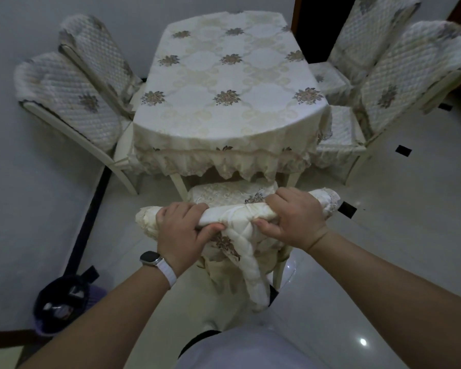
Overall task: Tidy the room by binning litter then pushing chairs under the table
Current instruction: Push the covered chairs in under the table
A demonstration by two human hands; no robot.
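Left hand (pixel 181 230) and right hand (pixel 293 217), fingers (pixel 193 209) curled, are clutching the loose chair cover (pixel 237 218); it may slip nearing the worktop (pixel 224 75).

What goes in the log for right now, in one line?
left hand: grips back of chair | right hand: grips chair back | chair: seat at near edge of table, not fully under | bin: left, litter inside

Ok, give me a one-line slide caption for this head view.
Left hand and right hand grip the near chair's backrest, its seat facing the clothed table; bin at left.
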